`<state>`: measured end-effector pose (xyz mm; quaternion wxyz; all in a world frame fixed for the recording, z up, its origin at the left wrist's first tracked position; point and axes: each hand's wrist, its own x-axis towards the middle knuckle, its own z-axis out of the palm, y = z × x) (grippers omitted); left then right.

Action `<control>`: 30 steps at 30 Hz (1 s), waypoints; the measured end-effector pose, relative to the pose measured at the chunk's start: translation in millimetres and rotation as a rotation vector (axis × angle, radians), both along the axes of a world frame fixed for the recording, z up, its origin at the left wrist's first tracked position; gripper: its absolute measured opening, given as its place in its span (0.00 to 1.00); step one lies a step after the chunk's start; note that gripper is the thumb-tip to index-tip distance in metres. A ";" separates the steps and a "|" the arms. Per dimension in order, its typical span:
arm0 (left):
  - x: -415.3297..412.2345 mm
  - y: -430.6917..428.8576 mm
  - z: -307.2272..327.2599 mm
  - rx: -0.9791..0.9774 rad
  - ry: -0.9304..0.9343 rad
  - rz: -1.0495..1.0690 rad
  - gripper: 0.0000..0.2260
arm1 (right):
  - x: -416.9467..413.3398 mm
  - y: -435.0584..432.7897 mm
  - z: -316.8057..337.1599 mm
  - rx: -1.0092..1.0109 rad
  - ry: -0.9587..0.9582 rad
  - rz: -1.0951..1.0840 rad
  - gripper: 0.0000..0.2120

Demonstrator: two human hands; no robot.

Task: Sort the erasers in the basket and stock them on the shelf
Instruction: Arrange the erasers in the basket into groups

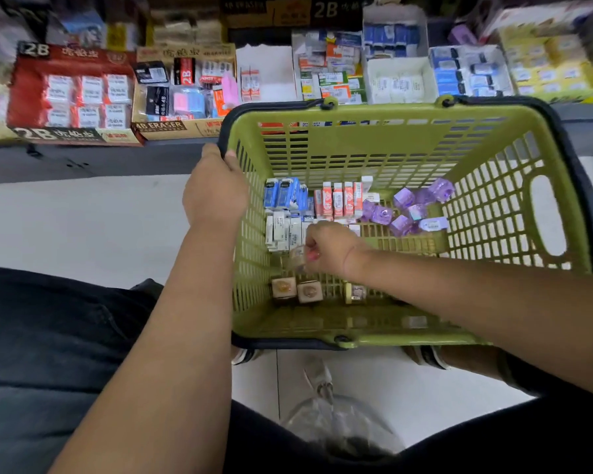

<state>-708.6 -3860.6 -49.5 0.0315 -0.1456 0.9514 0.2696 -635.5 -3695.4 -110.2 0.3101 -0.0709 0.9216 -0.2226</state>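
Down inside the slatted green plastic basket (356, 148), the right hand (329, 248) pinches a small clear-wrapped eraser (298, 258), blurred, beside sorted blue, orange, white and purple erasers (338, 200). The left hand (216, 196) grips the basket's dark rim, near the stocked shelf (83, 162).

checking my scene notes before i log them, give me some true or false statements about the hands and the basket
The left hand grips the rim of the green basket. True.
The right hand hangs outside the basket. False: it is inside it, pinching a small wrapped item.
The purple erasers lie in the basket's far right part. True.
The blue erasers lie right of the purple ones. False: they lie to their left, beyond the orange erasers.
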 end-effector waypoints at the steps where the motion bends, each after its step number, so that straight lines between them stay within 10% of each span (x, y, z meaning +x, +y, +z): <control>1: 0.0 0.1 0.1 -0.001 -0.001 0.001 0.14 | 1.5 -5.4 -6.4 0.021 0.005 -0.003 0.07; 18: -0.3 2.0 2.0 -0.013 -0.015 0.006 0.15 | 22.6 -18.5 -36.1 -0.127 -0.334 -0.346 0.20; 30: -0.9 2.3 0.7 -0.036 -0.004 -0.007 0.15 | 13.5 56.5 -6.4 -0.104 -0.474 -0.059 0.16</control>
